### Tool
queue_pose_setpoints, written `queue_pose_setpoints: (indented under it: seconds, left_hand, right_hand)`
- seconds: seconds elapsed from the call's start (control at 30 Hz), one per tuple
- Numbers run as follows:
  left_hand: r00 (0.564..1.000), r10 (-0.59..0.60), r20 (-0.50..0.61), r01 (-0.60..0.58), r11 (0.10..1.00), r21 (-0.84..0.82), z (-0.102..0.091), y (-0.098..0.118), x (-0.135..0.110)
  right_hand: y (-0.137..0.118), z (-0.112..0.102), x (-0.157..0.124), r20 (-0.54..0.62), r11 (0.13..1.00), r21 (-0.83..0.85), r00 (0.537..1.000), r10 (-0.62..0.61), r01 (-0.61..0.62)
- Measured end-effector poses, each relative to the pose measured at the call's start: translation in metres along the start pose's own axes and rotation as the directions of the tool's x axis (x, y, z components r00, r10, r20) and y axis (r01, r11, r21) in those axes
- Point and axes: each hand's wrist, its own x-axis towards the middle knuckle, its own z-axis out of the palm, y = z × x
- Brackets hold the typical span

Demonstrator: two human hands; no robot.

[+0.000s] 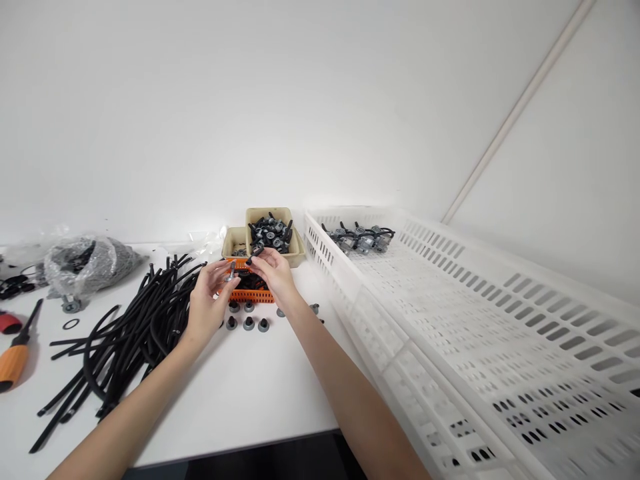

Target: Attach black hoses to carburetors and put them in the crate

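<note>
My left hand [210,297] pinches a small grey fitting with an upright stem [233,268] between thumb and fingertips. Close to its right, my right hand [274,272] grips a short black rubber piece [255,255]; the two parts are apart. Both hands are above an orange basket [253,295] that holds small black parts. On the table in front of it stand several grey fittings with black tops [249,323], partly in rows. Behind are a beige bin [254,215] full of grey and black parts and a lower beige tray [233,239].
Black hoses [135,333] lie heaped at left, near a plastic bag of grey parts [107,263], a black ring [71,324] and an orange-handled screwdriver [15,360]. A large white perforated crate [400,320] fills the right side, with several assemblies [364,239] at its far end.
</note>
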Motion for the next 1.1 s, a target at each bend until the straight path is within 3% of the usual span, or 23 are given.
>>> queue_pose_setpoints:
  seconds: [0.13, 0.47, 0.8, 1.1]
  left_hand:
    - [0.997, 0.043, 0.065, -0.052, 0.989, 0.140, -0.003, 0.000, -0.002]
    - [0.989, 0.140, 0.057, -0.151, 0.911, 0.385, -0.006, 0.006, 0.000]
    - [0.980, 0.190, 0.061, -0.197, 0.867, 0.458, -0.008, 0.004, 0.000]
    - [0.965, 0.263, 0.000, -0.232, 0.852, 0.469, -0.010, 0.001, 0.003]
  right_hand:
    - [-0.003, 0.003, -0.004, 0.070, 0.999, -0.043, 0.998, 0.007, -0.004]
    - [-0.008, 0.005, -0.010, 0.125, 0.965, -0.249, 0.991, -0.049, 0.079]
    - [-0.008, 0.005, -0.011, 0.193, 0.939, -0.309, 0.977, -0.092, 0.149]
    - [-0.003, 0.007, -0.011, 0.213, 0.914, -0.346, 0.966, -0.146, 0.215]
